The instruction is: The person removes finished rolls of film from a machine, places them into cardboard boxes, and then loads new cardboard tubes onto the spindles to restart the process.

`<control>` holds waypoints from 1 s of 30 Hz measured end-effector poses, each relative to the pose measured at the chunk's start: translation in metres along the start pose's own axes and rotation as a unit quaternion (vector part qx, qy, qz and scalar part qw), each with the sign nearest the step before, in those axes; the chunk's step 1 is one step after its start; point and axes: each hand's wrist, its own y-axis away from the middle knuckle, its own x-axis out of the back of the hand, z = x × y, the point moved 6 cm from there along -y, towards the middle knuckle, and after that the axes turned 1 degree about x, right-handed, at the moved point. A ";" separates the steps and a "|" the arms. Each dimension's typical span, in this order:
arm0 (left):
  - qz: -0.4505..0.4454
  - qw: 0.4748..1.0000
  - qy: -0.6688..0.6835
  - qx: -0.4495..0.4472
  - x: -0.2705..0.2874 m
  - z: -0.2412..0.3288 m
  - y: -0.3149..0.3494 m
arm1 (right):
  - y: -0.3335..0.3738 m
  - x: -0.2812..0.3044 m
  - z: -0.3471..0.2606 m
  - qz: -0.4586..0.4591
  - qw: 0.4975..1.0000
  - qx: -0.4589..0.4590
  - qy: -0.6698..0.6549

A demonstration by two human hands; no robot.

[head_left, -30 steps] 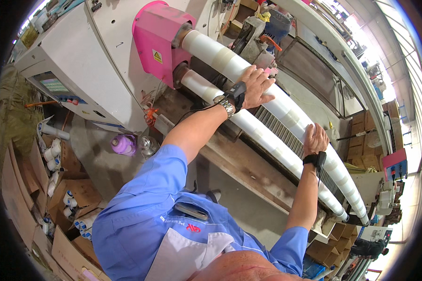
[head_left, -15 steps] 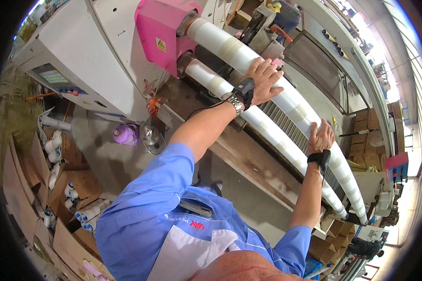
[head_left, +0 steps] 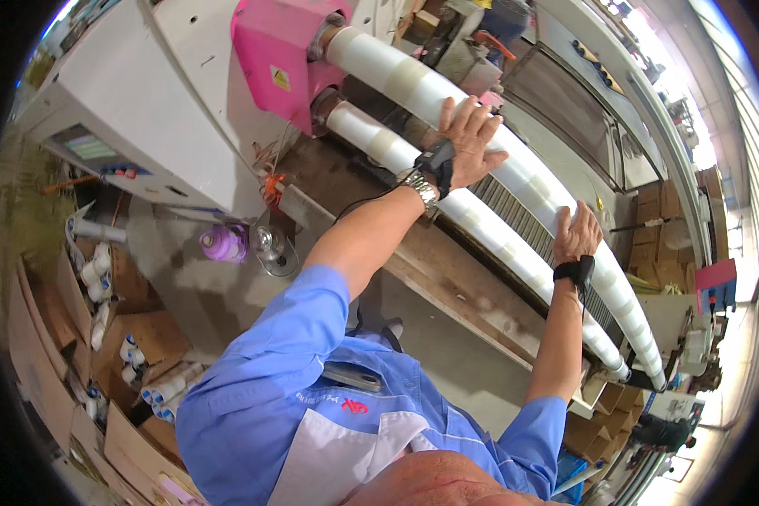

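Two long parallel shafts run from a pink machine housing (head_left: pixel 278 63) at the upper left toward the lower right. The far shaft (head_left: pixel 379 67) carries a row of white rolls with paler beige bands between them. My left hand (head_left: pixel 471 145) lies on these rolls, its fingers spread and the palm down. Further along the same shaft rests my right hand (head_left: pixel 577 234), also flat with the fingers stretched out. Neither hand grasps anything. The near shaft (head_left: pixel 354 126), with similar white rolls, passes beneath my wrists.
A grey control cabinet (head_left: pixel 143 110) with a screen stands at the left. Beside it on the floor is a purple jug (head_left: pixel 223 243). Open cardboard boxes (head_left: pixel 135 438) with white rolls fill the lower left. A person (head_left: pixel 662 432) is far off at the lower right.
The view has shifted a little, so the machine sits slightly further left. Both hands stay on the far shaft's rolls with their fingers spread.
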 end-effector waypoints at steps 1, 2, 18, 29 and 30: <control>0.007 1.000 0.002 -0.010 -0.001 0.006 -0.005 | 0.000 0.004 0.005 0.007 1.000 -0.015 0.011; 0.012 1.000 -0.001 -0.017 -0.004 0.007 -0.005 | 0.000 0.006 0.003 -0.003 1.000 -0.014 -0.001; -0.042 0.994 -0.087 -0.051 -0.012 0.007 -0.032 | -0.001 0.019 -0.002 0.013 0.995 0.017 -0.098; -0.152 0.982 -0.109 0.007 -0.021 0.006 -0.061 | -0.006 0.015 -0.003 -0.016 0.997 -0.018 -0.079; -0.159 0.982 -0.104 0.012 -0.020 0.006 -0.063 | -0.006 0.015 -0.003 -0.018 0.997 -0.017 -0.079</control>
